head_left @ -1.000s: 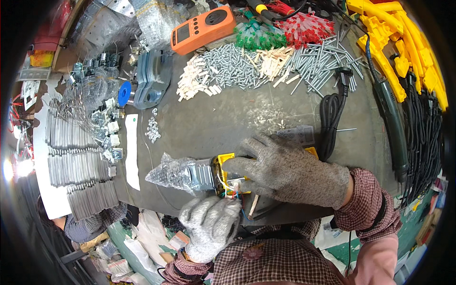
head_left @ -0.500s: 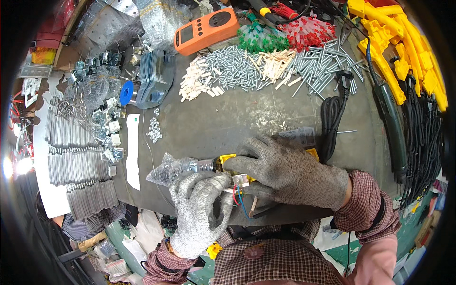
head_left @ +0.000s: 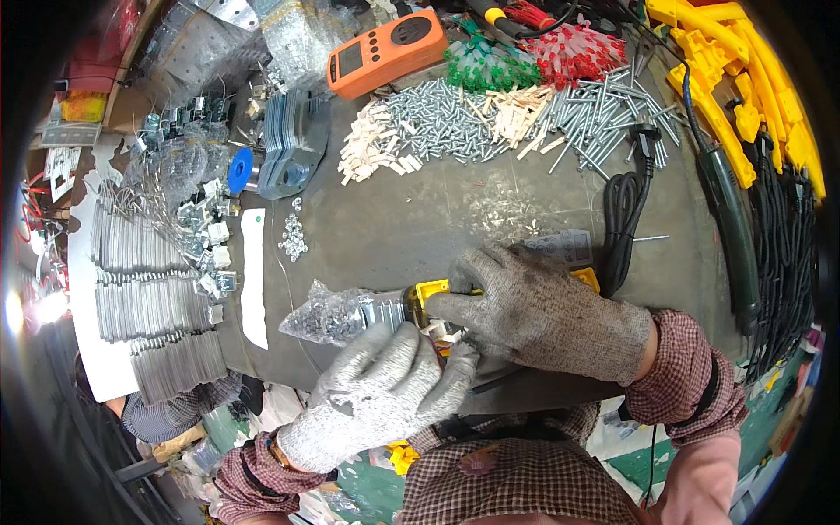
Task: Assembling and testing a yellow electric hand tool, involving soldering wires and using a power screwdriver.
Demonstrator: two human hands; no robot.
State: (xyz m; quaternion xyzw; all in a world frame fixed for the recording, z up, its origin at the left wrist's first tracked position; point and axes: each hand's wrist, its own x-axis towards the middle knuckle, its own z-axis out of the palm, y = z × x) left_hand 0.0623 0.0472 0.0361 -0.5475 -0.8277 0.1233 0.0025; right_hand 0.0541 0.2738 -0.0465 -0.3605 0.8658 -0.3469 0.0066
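My right hand (head_left: pixel 547 319), in a grey knit glove, is closed over a yellow plastic housing (head_left: pixel 429 289) lying on the bench, its yellow end showing past the palm. Out of the housing's left end comes a silvery metal piece (head_left: pixel 382 310), with crumpled clear plastic wrap (head_left: pixel 325 317) around its far end. My left hand (head_left: pixel 372 394), in a lighter grey glove, curls its fingers and thumb round a small metal part (head_left: pixel 444 332) with wires at the housing's near side. Its fingers hide most of the wires.
Behind my hands are piles of screws (head_left: pixel 437 118), wooden slips (head_left: pixel 372 144) and green and red indicator lamps (head_left: pixel 573 57). An orange meter (head_left: pixel 385 54) lies at the back. A coiled black cord (head_left: pixel 619 223) and yellow housings (head_left: pixel 713 87) are at right, stacked metal strips (head_left: pixel 144 306) at left.
My left hand has shifted right and spread over the small wired part, covering the blue wire that showed before. My right hand stays on the yellow housing; the whole view has shifted slightly.
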